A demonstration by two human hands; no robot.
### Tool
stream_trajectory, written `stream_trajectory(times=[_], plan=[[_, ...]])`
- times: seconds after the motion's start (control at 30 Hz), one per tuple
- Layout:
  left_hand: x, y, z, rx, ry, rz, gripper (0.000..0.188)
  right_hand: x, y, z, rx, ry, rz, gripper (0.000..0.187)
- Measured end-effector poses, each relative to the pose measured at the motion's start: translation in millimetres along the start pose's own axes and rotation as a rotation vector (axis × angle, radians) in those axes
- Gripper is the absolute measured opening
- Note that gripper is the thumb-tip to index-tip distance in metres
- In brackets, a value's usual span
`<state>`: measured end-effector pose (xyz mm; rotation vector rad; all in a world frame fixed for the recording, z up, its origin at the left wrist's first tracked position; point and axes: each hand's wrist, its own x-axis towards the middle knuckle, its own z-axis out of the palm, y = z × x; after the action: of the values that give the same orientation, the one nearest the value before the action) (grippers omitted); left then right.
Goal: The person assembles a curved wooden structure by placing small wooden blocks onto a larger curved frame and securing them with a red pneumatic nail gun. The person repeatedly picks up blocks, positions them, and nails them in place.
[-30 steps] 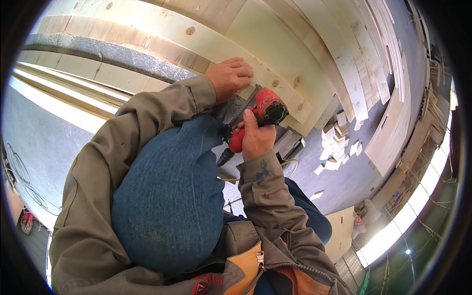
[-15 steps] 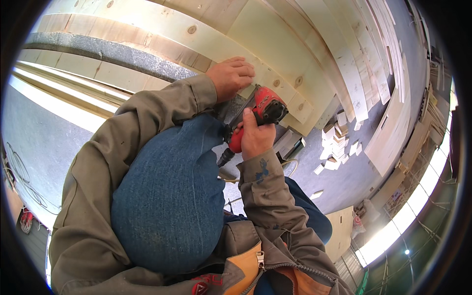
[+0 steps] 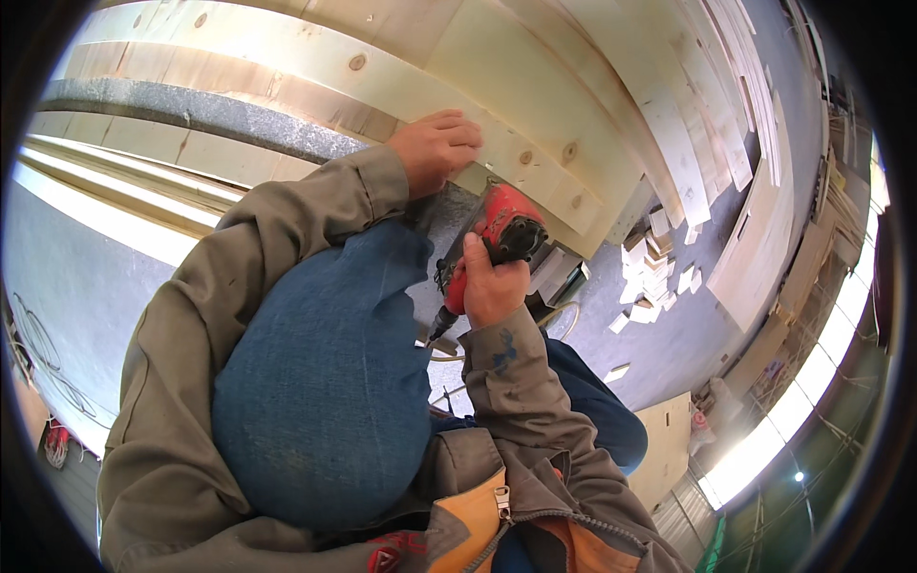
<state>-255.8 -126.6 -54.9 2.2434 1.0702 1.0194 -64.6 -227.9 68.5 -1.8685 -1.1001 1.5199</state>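
Observation:
My left hand (image 3: 437, 151) lies over the near edge of a long pale wooden board (image 3: 435, 93), its fingers stretched forward and its thumb side partly hidden. In my right hand (image 3: 497, 285) is a red and black nail gun (image 3: 510, 216), gripped round the handle. The nail gun's nose end is close to the board's near edge, just right of my left hand; whether it touches cannot be made out. An air fitting (image 3: 442, 321) sticks out from the lower end of the handle, next to my raised knee (image 3: 325, 382) in blue jeans.
More boards (image 3: 659, 115) run along the far right. Small cut wood pieces (image 3: 650, 277) lie heaped on the grey floor (image 3: 669, 349). A yellowish hose (image 3: 573, 325) curves beside my right wrist. At far left are long stacked strips (image 3: 115, 196) and a coiled cable (image 3: 43, 349).
The nail gun has drawn back slightly toward me from the board's edge. My left hand stays on the board. The whole view has shifted a little.

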Motion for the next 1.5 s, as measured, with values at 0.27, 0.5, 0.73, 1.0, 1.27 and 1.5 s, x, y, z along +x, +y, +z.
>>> stream_trajectory(times=[0.27, 0.5, 0.73, 1.0, 1.27, 1.5], plan=[[-1, 1, 2, 0.035, 0.019, -0.012, 0.028, 25, -24, 10, 0.122, 0.005, 0.041, 0.019], [-1, 2, 1, 0.042, 0.011, -0.02, 0.031, 38, -28, 15, 0.159, 0.015, 0.08, 0.015], [0, 1, 2, 0.044, 0.021, -0.011, 0.025, 40, -23, 18, 0.145, 0.063, 0.1, 0.02], [-1, 2, 4, 0.043, 0.038, -0.014, 0.025, 40, -28, 19, 0.076, 0.065, 0.076, 0.017], [-1, 1, 2, 0.045, 0.042, -0.01, 0.027, 43, -43, 6, 0.047, 0.036, 0.119, 0.016], [0, 1, 1, 0.021, 0.044, 0.008, 0.029, 31, -43, -3, 0.112, 0.048, 0.082, 0.021]])
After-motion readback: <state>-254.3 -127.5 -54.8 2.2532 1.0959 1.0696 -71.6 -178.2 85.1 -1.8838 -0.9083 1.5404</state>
